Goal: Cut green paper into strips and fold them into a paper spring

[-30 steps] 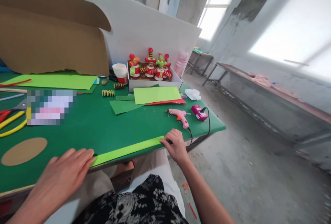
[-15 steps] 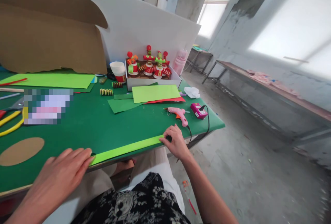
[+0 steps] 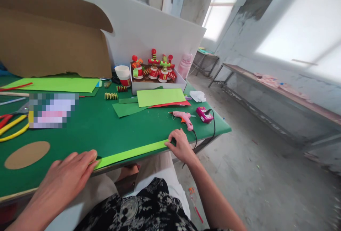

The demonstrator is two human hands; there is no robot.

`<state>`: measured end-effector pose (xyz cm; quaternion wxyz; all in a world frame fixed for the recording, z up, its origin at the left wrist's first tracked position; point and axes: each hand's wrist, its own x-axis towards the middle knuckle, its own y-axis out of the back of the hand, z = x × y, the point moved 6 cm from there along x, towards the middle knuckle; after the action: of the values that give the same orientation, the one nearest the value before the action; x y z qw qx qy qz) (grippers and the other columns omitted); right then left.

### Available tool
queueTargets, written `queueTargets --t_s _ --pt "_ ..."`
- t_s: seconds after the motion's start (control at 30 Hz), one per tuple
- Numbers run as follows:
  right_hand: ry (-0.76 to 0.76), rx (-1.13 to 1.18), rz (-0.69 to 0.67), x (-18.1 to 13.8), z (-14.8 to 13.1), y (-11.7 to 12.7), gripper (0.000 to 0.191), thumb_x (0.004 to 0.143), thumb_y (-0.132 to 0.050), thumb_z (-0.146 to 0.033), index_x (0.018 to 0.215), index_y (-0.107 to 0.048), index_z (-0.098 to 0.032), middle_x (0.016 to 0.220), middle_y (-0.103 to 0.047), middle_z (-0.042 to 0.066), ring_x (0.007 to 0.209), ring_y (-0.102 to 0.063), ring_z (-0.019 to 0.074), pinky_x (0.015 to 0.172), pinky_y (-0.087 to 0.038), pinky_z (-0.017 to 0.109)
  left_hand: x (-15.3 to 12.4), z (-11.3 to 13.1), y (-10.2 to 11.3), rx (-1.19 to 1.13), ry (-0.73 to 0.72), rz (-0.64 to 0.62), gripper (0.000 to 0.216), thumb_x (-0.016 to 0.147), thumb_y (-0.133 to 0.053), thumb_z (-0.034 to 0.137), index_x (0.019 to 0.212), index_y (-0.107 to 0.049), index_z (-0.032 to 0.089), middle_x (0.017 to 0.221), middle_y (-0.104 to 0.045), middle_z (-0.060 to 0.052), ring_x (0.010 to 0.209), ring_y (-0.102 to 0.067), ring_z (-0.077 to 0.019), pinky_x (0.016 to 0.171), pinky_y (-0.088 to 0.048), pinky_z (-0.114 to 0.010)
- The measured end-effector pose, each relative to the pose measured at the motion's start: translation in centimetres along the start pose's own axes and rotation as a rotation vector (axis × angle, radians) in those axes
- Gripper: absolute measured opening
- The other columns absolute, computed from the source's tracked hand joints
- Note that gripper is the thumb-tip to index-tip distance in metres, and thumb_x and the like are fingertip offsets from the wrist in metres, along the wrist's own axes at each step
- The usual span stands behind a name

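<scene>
A long light-green paper strip lies along the near edge of the green table. My left hand lies flat with fingers stretched out, its fingertips pressing the strip's left end. My right hand rests on the strip's right end with fingers bent down on it. A pink glue gun lies just beyond my right hand, its black cord running off the table edge.
Sheets of green and red paper lie mid-table. A white box of red and green paper figures, a paper cup and a cardboard flap stand behind. A cardboard oval lies at left. A pink charger sits at right.
Both hands stay on the ends of the strip; the right hand's fingers have shifted slightly at the end. The view has moved a little.
</scene>
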<state>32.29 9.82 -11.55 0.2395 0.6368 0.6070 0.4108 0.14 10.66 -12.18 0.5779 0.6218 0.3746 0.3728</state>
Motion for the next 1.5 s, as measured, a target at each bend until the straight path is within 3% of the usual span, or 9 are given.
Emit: queueTargets --t_s 0.13,0.3,0.47,0.63,0.83,0.93,1.03,1.23,1.5 --pt "0.068 -0.008 -0.04 -0.3 -0.6 0.1 0.036 0.09 -0.06 -0.021 0.125 -0.061 -0.028 0.116 -0.063 0.007 0.11 -0.057 0.0237 0.112 -0.025 0.057 0.2 -0.4 -0.4 0.0 0.01 -0.072 0.039 0.097 -0.021 0.025 0.091 -0.06 0.024 0.089 -0.07 -0.003 0.088 -0.062 -0.0238 0.067 -0.032 -0.033" --pt "0.205 0.001 -0.105 -0.6 -1.0 -0.1 0.027 0.097 -0.052 -0.022 0.115 -0.071 -0.03 0.112 -0.068 0.006 0.106 -0.059 0.0211 0.113 -0.026 0.054 0.5 -0.2 -0.5 -0.007 0.056 -0.201 0.037 0.096 -0.023 0.026 0.096 -0.06 0.025 0.104 -0.071 -0.004 0.097 -0.062 -0.0236 0.071 -0.035 -0.034" --pt "0.288 0.001 -0.152 -0.3 -1.0 0.0 0.024 0.096 -0.056 -0.029 0.115 -0.071 -0.027 0.108 -0.069 0.006 0.102 -0.062 0.0191 0.111 -0.031 0.049 0.6 0.5 0.5 0.021 0.113 -0.285 0.033 0.097 -0.026 0.023 0.096 -0.059 0.024 0.099 -0.071 -0.003 0.101 -0.062 -0.023 0.074 -0.035 -0.034" --pt "0.375 -0.09 -0.17 0.1 -1.7 0.7 0.023 0.095 -0.059 -0.034 0.11 -0.072 -0.023 0.104 -0.071 0.006 0.097 -0.064 0.0184 0.107 -0.038 0.042 0.4 0.1 0.4 -0.019 0.092 -0.116 0.033 0.097 -0.026 0.025 0.086 -0.057 0.023 0.087 -0.07 -0.001 0.087 -0.06 -0.0217 0.067 -0.031 -0.032" --pt "0.492 -0.232 -0.187 0.8 -2.8 1.1 0.023 0.098 -0.052 -0.032 0.109 -0.071 -0.025 0.099 -0.072 0.004 0.096 -0.063 0.0188 0.11 -0.035 0.044 0.5 0.1 0.4 -0.007 0.019 0.031 0.036 0.098 -0.028 0.027 0.087 -0.062 0.023 0.077 -0.069 -0.003 0.08 -0.058 -0.023 0.065 -0.033 -0.033" --pt "0.48 -0.247 -0.173 1.2 -2.7 0.9 0.025 0.099 -0.05 -0.032 0.11 -0.071 -0.025 0.1 -0.072 0.005 0.097 -0.062 0.0198 0.107 -0.039 0.043 0.2 1.1 1.6 0.114 0.037 0.186 0.035 0.095 -0.033 0.016 0.102 -0.067 0.023 0.094 -0.071 -0.008 0.092 -0.058 -0.0261 0.081 -0.039 -0.043" --pt "0.469 -0.25 -0.158 1.2 -2.5 0.6 0.028 0.1 -0.047 -0.032 0.112 -0.071 -0.024 0.102 -0.072 0.006 0.098 -0.06 0.0209 0.103 -0.041 0.042 -0.2 2.5 1.9 0.146 -0.03 0.317 0.053 0.088 -0.036 0.004 0.125 -0.062 0.031 0.126 -0.065 -0.008 0.119 -0.051 -0.0296 0.101 -0.033 -0.053" --pt "0.473 -0.283 -0.122 0.8 -2.4 0.3 0.031 0.101 -0.045 -0.031 0.113 -0.071 -0.023 0.105 -0.072 0.008 0.099 -0.059 0.0224 0.097 -0.046 0.042 0.0 2.0 -0.8 -0.112 -0.278 0.287 0.072 0.083 -0.03 -0.004 0.137 -0.054 0.037 0.129 -0.061 -0.005 0.112 -0.052 -0.0212 0.095 -0.044 -0.036" --pt "0.394 -0.36 -0.084 -1.1 -2.2 -0.4 0.037 0.099 -0.047 -0.032 0.133 -0.06 -0.023 0.125 -0.067 0.008 0.114 -0.057 0.0253 0.111 -0.037 0.051 0.0 1.7 -1.5 -0.125 -0.37 0.282 0.065 0.085 -0.033 -0.002 0.137 -0.054 0.032 0.121 -0.066 -0.008 0.107 -0.052 -0.0222 0.093 -0.045 -0.037"
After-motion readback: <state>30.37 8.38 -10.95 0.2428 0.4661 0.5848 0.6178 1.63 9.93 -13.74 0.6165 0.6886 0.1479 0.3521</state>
